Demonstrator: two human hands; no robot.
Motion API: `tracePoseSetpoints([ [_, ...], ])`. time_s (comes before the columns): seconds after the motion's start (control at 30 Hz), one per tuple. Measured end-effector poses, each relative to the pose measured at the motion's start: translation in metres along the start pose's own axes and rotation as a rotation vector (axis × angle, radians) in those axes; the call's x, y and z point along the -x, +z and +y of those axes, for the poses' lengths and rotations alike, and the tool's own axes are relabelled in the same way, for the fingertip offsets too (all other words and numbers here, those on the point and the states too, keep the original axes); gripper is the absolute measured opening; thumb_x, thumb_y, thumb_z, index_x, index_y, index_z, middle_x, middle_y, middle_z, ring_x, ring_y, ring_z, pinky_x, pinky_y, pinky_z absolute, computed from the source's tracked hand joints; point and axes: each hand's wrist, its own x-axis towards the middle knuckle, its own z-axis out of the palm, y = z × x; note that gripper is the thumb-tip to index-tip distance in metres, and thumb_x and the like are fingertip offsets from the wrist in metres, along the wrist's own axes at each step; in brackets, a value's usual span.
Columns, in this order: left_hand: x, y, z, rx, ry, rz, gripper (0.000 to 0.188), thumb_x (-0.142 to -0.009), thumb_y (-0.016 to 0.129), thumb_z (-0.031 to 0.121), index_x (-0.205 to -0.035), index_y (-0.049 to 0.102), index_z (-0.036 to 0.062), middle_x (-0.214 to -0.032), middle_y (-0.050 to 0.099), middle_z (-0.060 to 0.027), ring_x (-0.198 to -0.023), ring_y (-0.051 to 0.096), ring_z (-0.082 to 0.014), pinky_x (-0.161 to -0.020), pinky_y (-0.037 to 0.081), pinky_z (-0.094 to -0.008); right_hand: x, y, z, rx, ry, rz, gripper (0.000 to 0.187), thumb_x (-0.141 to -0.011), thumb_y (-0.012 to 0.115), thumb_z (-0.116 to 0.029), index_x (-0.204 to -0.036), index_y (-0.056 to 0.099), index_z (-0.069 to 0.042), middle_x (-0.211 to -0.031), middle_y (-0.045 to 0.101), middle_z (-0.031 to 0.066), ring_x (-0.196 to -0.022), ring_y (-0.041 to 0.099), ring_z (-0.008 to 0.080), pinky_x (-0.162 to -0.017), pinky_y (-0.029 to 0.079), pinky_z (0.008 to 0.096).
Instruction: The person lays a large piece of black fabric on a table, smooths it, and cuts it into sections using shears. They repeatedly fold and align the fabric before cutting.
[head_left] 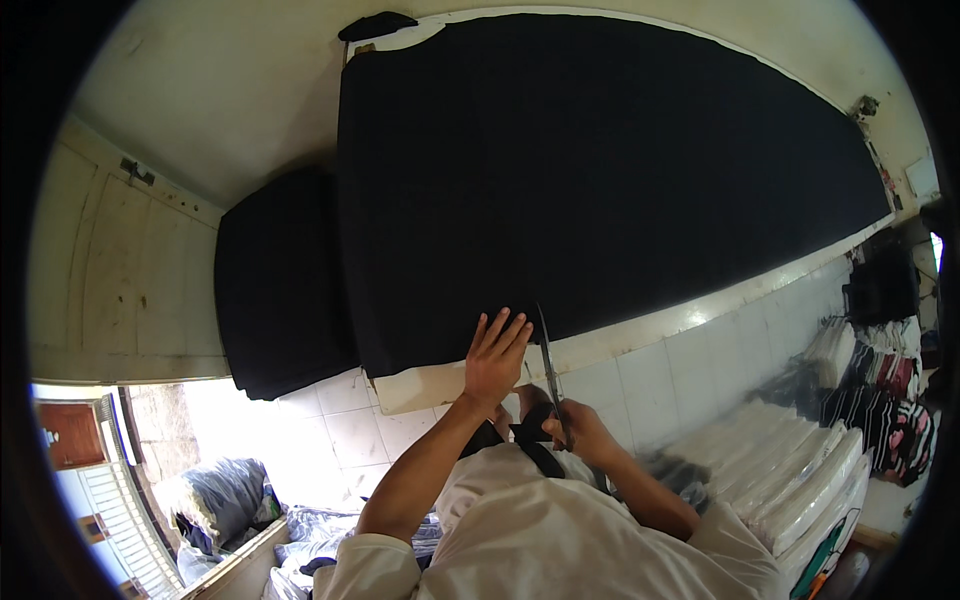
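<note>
A wide sheet of black fabric (pixel 600 170) covers the long table, with its near edge close to me. My left hand (pixel 494 356) lies flat on the fabric near that edge, fingers stretched out. My right hand (pixel 582 432) is wrapped round the handles of a pair of scissors (pixel 549 365). The long blades point away from me, and their tips reach the fabric's edge just right of my left fingers. Whether the blades are parted is hard to make out.
The pale table edge (pixel 700 312) runs along my front. More black fabric (pixel 285 280) hangs over the table's left end. Plastic-wrapped stacks (pixel 800 480) stand at the right, near folded garments (pixel 880 365). Wrapped bundles (pixel 230 500) sit at lower left, beside a doorway.
</note>
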Motion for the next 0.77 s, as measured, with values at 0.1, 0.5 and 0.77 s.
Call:
tracePoseSetpoints([
  [0.1,-0.001,-0.001,0.000,-0.021,-0.002,-0.019,0.031,-0.095,0.073,0.011,-0.126,0.079,0.0102,-0.140,0.072,-0.0039,-0.142,0.058,-0.0287,-0.123,0.043,-0.0564,-0.017,-0.002,-0.008,0.001,-0.044,0.009,0.069,-0.101,0.077,-0.047,-0.146,0.054,0.001,-0.100,0.061,0.0011,-0.077,0.056,0.0086,-0.066,0.048,0.0249],
  [0.5,-0.012,-0.018,0.003,0.012,-0.044,0.004,0.027,-0.093,0.075,0.011,-0.120,0.080,0.0087,-0.129,0.077,-0.0048,-0.130,0.068,-0.0273,-0.112,0.054,-0.0502,-0.041,-0.009,-0.039,0.072,0.029,0.076,0.061,-0.099,0.077,-0.054,-0.106,0.061,0.005,-0.085,0.065,0.0055,-0.074,0.059,0.0120,-0.068,0.052,0.0296],
  [0.77,-0.015,-0.025,0.005,0.165,-0.162,0.024,0.030,-0.089,0.078,0.004,-0.119,0.080,0.0077,-0.122,0.079,-0.0074,-0.121,0.073,-0.0275,-0.104,0.059,-0.0452,-0.053,-0.018,-0.050,0.020,0.048,0.002,0.061,-0.099,0.077,-0.054,-0.108,0.060,0.003,-0.088,0.067,0.0092,-0.077,0.063,0.0146,-0.071,0.053,0.0307],
])
